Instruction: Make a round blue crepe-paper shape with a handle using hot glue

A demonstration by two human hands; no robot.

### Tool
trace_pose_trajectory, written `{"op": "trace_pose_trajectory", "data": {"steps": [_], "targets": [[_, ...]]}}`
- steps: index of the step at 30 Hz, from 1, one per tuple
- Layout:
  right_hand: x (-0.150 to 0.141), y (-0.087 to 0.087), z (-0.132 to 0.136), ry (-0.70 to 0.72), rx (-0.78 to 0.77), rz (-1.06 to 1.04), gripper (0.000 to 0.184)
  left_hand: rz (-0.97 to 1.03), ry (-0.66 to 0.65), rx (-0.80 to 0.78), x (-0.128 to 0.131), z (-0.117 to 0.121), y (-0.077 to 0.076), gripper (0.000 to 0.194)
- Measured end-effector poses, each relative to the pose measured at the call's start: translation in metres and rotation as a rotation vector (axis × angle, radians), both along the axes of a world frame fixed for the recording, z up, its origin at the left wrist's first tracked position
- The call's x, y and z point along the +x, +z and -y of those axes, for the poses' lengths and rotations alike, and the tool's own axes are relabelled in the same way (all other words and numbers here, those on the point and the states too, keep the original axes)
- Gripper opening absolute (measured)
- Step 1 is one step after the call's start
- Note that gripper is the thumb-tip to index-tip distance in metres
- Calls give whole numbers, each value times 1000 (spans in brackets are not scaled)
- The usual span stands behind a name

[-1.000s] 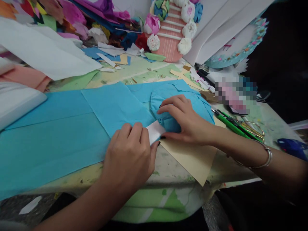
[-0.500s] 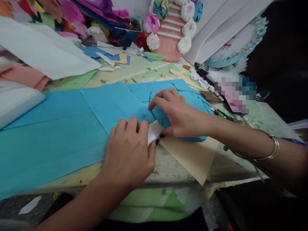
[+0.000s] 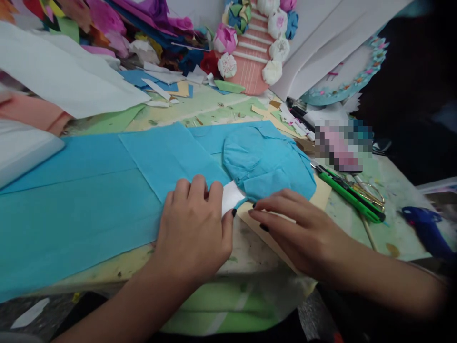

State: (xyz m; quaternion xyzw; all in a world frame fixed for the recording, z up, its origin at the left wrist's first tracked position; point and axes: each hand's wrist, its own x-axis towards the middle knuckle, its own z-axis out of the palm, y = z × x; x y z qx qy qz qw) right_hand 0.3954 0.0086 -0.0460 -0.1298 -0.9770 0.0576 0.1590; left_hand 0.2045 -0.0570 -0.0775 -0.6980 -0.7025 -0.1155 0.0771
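Note:
A round, flat shape covered in wrinkled blue paper (image 3: 282, 157) lies in front of me, with a white card (image 3: 232, 196) reaching from its left edge. My left hand (image 3: 194, 224) is bent over this card, its thumb on the near side by a thin blue paper edge; its fingertips are hidden. Long blue paper sheets (image 3: 82, 205) extend leftward from under that hand. Just below the round shape is my right hand (image 3: 303, 228), fingers slightly apart, nothing seen in it. Beige card (image 3: 323, 195) lies underneath.
A green cutter (image 3: 350, 195), gold-handled scissors (image 3: 371, 190) and a blue tool (image 3: 424, 228) lie on the right. Behind stand a pink piece with paper flowers (image 3: 250, 66) and a round decorated piece (image 3: 346, 76). White paper (image 3: 67, 71) and scraps lie at the left and back.
My right hand has come off the top of the round blue shape and moved down and right to its near edge. The left hand stays nearly in place.

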Motion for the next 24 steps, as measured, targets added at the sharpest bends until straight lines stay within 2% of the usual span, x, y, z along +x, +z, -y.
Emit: {"op": "trace_pose_trajectory", "data": {"steps": [2,5,18,24], "targets": [[6,-10,13,-24,15,36,38,-4,-5,16,0,0,-1,18],[7,-18,21,-79,36,54,39,-3,-6,14,0,0,-1,19],[2,-30,17,-130,42,86,42,7,-10,11,-1,0,-2,18],[1,-30,17,-151,24,143,42,130,-83,-27,-9,9,-2,18]]}}
